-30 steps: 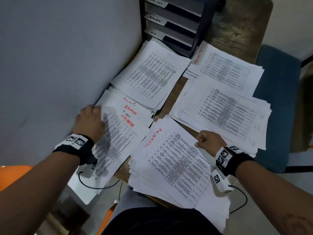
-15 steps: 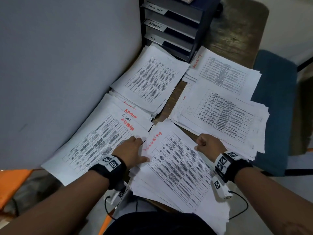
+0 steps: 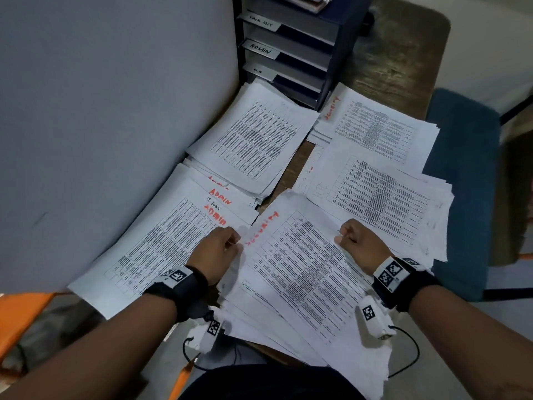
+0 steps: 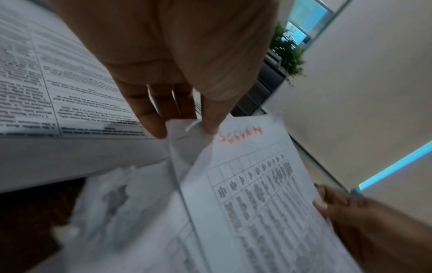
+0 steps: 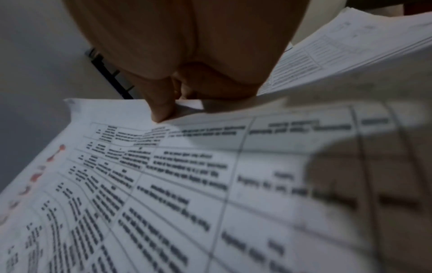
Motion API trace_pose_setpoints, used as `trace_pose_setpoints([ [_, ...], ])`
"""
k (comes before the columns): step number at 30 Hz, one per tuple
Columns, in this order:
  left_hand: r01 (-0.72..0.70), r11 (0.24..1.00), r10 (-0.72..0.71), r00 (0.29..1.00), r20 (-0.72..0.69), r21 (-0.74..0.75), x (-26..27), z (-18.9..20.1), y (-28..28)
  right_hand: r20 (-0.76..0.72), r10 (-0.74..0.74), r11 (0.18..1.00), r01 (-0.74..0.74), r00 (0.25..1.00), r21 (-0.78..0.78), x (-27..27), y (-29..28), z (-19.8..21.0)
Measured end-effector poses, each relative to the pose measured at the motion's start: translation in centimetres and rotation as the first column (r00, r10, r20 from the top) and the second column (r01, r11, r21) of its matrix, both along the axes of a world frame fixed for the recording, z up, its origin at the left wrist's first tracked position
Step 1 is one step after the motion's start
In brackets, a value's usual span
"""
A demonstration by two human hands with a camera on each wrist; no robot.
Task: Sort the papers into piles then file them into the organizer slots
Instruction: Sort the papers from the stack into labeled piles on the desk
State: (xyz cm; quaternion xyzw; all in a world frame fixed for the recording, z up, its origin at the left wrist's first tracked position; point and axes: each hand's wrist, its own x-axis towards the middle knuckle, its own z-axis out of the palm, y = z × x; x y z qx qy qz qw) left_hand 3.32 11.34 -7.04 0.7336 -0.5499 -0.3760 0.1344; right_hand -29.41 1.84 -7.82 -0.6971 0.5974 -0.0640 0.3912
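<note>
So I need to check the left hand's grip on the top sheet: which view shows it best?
The left wrist view: fingertips pinch the top sheet at its corner. The head view shows only the left hand from behind; the right wrist view shows just the sheet.

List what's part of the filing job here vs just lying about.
Job: top sheet pinched by left hand and right hand; ADMIN pile; other paper piles; labelled organizer.
Lying about: blue chair; grey partition; plant.

I read "ADMIN" on a white label (image 3: 261,49) on the dark blue tiered paper organizer (image 3: 326,57). The label (image 3: 262,71) below reads "H.R". The top white printed sheet of the near-left pile (image 3: 161,243) carries "ADMIN" twice in red marker and "IT LOGS" in black pen. The tables' print is too small to read.
</note>
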Motion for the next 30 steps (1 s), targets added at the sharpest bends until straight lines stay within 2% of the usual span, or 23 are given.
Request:
trace_pose_setpoints([
  [2, -0.059, 0.998, 0.059, 0.996, -0.073, 0.005, 0.3, 0.1, -0.2, 0.051, -0.047, 0.997, 0.044, 0.998, 0.060, 0.1, -0.1, 0.2],
  [4, -0.111, 0.994, 0.112, 0.981, -0.156, 0.018, 0.8, -0.1, -0.5, 0.106, -0.110, 0.978, 0.089, 0.988, 0.187, -0.2, -0.2, 0.1],
  [6, -0.154, 0.988, 0.154, 0.965, -0.215, 0.016, 1.3, 0.0, -1.0, 0.106, -0.115, 0.961, 0.084, 0.988, 0.262, -0.8, -0.4, 0.0],
  [8, -0.206, 0.979, 0.201, 0.946, -0.254, 0.008, 1.7, 0.3, -1.5, 0.093, -0.138, 0.953, 0.107, 0.986, 0.283, -1.5, -0.9, 0.4],
  [11, -0.292, 0.956, 0.279, 0.915, -0.290, -0.001, 2.3, 0.7, -2.6, 0.140, -0.312, 0.921, 0.263, 0.940, 0.287, -2.6, -1.7, 1.2],
  [13, -0.367, 0.930, 0.351, 0.874, -0.335, 0.017, 2.7, 0.7, -3.4, 0.218, -0.469, 0.854, 0.375, 0.856, 0.361, -3.1, -2.2, 1.0],
  [15, -0.430, 0.902, 0.414, 0.831, -0.371, 0.043, 3.0, 0.5, -4.1, 0.326, -0.618, 0.756, 0.429, 0.715, 0.494, -3.1, -2.3, 0.7],
  [17, -0.498, 0.863, 0.480, 0.763, -0.432, 0.080, 3.0, 0.5, -5.0, 0.441, -0.688, 0.697, 0.355, 0.577, 0.622, -3.1, -2.0, 0.4],
  [19, -0.545, 0.831, 0.528, 0.712, -0.462, 0.110, 2.9, 0.2, -5.7, 0.518, -0.713, 0.666, 0.225, 0.472, 0.712, -2.4, -1.1, 0.9],
  [20, -0.555, 0.824, 0.537, 0.698, -0.474, 0.115, 2.8, 0.2, -6.0, 0.533, -0.712, 0.661, 0.182, 0.457, 0.728, -1.9, -0.6, 1.0],
  [21, -0.553, 0.825, 0.534, 0.695, -0.482, 0.115, 2.6, 0.1, -6.2, 0.518, -0.690, 0.673, 0.185, 0.505, 0.716, -1.4, -0.1, 0.9],
  [23, -0.506, 0.855, 0.491, 0.722, -0.487, 0.112, 1.8, 0.5, -6.6, 0.353, -0.681, 0.684, 0.384, 0.642, 0.620, -1.0, 0.1, -0.2],
  [24, -0.468, 0.874, 0.464, 0.727, -0.506, 0.130, 1.3, 0.9, -6.7, 0.277, -0.711, 0.670, 0.504, 0.646, 0.545, -1.1, -0.5, -0.7],
  [26, -0.391, 0.899, 0.432, 0.708, -0.559, 0.199, 0.3, 1.6, -6.8, 0.237, -0.747, 0.654, 0.623, 0.621, 0.429, -1.6, -2.6, -0.3],
  [27, -0.334, 0.919, 0.394, 0.750, -0.532, 0.211, 0.1, 1.6, -6.8, 0.234, -0.774, 0.628, 0.666, 0.588, 0.402, -2.0, -4.0, 0.3],
  [28, -0.242, 0.949, 0.311, 0.836, -0.452, 0.205, -0.1, 1.5, -6.6, 0.230, -0.799, 0.600, 0.705, 0.556, 0.379, -2.6, -5.4, 1.1],
  [29, -0.129, 0.970, 0.195, 0.918, -0.345, 0.207, -0.1, 1.3, -6.2, 0.206, -0.811, 0.585, 0.749, 0.547, 0.311, -3.3, -6.7, 1.9],
  [30, -0.024, 0.975, 0.076, 0.970, -0.231, 0.220, -0.1, 0.9, -5.8, 0.195, -0.828, 0.560, 0.793, 0.526, 0.240, -4.1, -8.1, 2.7],
])
